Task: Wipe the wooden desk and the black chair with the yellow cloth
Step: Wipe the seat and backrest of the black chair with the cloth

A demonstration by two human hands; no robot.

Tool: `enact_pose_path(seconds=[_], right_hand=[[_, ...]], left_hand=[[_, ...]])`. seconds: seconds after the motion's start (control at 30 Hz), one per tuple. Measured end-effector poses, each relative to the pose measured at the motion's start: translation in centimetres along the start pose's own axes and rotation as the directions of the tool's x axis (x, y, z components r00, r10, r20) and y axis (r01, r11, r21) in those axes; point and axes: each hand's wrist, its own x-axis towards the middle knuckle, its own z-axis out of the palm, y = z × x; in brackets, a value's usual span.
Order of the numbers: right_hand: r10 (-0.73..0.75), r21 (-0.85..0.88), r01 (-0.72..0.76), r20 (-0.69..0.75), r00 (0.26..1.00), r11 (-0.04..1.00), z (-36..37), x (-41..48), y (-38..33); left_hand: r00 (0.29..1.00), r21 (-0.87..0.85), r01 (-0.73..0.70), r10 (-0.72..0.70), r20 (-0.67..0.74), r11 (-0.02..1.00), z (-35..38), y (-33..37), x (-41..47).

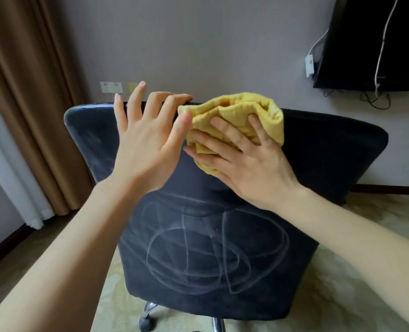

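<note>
A black office chair (pixel 330 144), pale smears on its near seat. The right hand (pixel 251 164), grip released, presses the bunched yellow cloth (pixel 241 106) flat on the backrest's top edge, lengthwise along it. The left hand (pixel 148 144), also released, touches that edge just left.

I wear the only camera on my head. Wide-angled, it faces forward and somewhat down, close to the chair (pixel 222 271), which fills the middle. My left forearm (pixel 79 236) enters from 7 o'clock, my right forearm (pixel 356 236) from 5, and the wall (pixel 198 44) lies at 12.
</note>
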Motion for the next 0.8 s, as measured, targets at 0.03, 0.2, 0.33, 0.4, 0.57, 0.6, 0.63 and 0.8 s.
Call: enact_pose_path(seconds=[0.03, 0.2, 0.33, 0.4, 0.57, 0.6, 0.63, 0.8], right_hand=[[0.003, -0.041, -0.001, 0.040, 0.999, 0.999, 0.4, 0.2, -1.1], [0.004, 0.162, -0.009, 0.027, 1.000, 0.987, 3.0, 0.4, -7.6], [-0.113, 0.364, 0.073, 0.090, 0.990, 0.929, 3.6, 0.1, -10.8], [-0.228, 0.374, 0.157, 0.153, 0.961, 0.914, 3.6, -0.9, -12.0], [-0.328, 0.372, 0.214, 0.276, 0.904, 0.903, 3.4, -6.0, -11.5], [-0.327, 0.376, 0.206, 0.295, 0.898, 0.904, 2.9, -7.2, -10.9], [-0.304, 0.397, 0.172, 0.298, 0.905, 0.901, 2.4, -8.3, -10.0], [-0.228, 0.297, 0.150, 0.246, 0.942, 0.943, 1.2, -11.9, -4.2]], left_hand=[[1.000, 0.003, 0.003, -0.003, -0.005, 1.000, 0.0, -0.2, 0.0], [0.999, 0.053, 0.037, -0.036, -0.002, 0.998, -0.3, -1.1, 0.3], [0.997, 0.116, 0.071, -0.074, 0.015, 0.991, -0.8, -1.9, 0.5], [0.995, 0.137, 0.083, -0.090, 0.041, 0.987, -1.2, -2.4, 0.6], [0.986, 0.275, 0.079, -0.115, 0.118, 0.958, -1.9, -3.0, 1.2], [0.985, 0.282, 0.092, -0.129, 0.116, 0.955, -1.9, -2.7, 1.2], [0.984, 0.273, 0.107, -0.142, 0.109, 0.956, -1.8, -2.4, 1.2], [0.996, 0.094, -0.031, 0.022, 0.092, 0.995, -0.6, 1.1, 0.3]])
